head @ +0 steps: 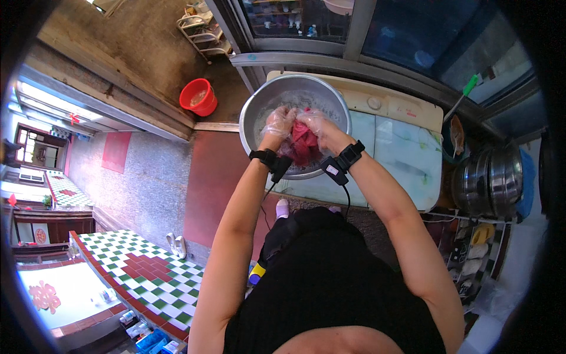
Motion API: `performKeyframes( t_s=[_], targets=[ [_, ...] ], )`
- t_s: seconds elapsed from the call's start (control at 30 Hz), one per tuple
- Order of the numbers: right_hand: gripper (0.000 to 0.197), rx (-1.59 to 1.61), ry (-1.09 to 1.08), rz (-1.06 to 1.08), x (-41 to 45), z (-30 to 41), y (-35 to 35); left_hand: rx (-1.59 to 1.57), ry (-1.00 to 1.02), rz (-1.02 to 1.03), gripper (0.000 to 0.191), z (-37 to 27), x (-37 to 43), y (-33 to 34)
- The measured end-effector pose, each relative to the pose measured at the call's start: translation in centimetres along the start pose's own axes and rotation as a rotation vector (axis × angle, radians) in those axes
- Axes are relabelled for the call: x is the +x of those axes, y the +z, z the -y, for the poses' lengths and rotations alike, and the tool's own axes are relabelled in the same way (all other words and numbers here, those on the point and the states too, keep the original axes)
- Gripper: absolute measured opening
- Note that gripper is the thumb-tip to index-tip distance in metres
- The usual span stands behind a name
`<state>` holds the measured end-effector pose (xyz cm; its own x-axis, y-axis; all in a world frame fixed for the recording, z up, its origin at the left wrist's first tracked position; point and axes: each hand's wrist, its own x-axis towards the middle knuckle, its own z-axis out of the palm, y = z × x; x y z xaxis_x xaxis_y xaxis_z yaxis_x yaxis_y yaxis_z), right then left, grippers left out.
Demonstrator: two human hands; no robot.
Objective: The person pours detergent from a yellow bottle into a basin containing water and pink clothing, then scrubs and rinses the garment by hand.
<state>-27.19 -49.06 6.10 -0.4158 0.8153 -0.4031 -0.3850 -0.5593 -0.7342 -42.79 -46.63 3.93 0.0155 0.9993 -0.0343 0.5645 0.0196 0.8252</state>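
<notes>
A large metal basin (338, 104) with sudsy water stands on the left part of a washing machine's top (404, 150). Inside the basin, a wet red cloth (305, 139) is bunched between both hands. My left hand (281, 121), in a clear plastic glove, grips the cloth's left side. My right hand (317, 124), gloved the same way, holds it at the upper right. Black straps with small wired devices circle both wrists. The fingertips are partly hidden by the folds of cloth and the glove film.
A red bucket (199, 97) stands on the floor at the upper left, near a wheeled rack (205, 33). Window frames rise behind the machine. Stacked metal pots (488, 181) and a green-handled tool (469, 86) are at the right, above a shoe rack (475, 248). White shoes (177, 245) lie on the floor.
</notes>
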Motion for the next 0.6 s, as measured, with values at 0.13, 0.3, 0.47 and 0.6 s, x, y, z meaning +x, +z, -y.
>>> performKeyframes(
  t_s=[0.13,0.3,0.47,0.6],
  targets=[
    [0.057,-0.480,-0.170,-0.290,-1.3,1.6,0.9,0.323,-0.003,-0.053,0.048,-0.4,-0.3,-2.3],
    [0.076,-1.282,-0.171,-0.422,-1.1,1.4,-0.9,0.640,0.002,0.263,0.074,-4.0,-2.3,-3.0],
    [0.068,-1.717,0.113,-0.198,0.9,0.2,-2.4,0.803,0.028,0.518,0.075,-2.3,-2.0,-0.6],
    [0.066,-1.696,0.023,-0.088,1.1,0.1,-2.2,0.817,0.033,0.562,0.062,-0.7,-0.4,-0.3]
  ],
)
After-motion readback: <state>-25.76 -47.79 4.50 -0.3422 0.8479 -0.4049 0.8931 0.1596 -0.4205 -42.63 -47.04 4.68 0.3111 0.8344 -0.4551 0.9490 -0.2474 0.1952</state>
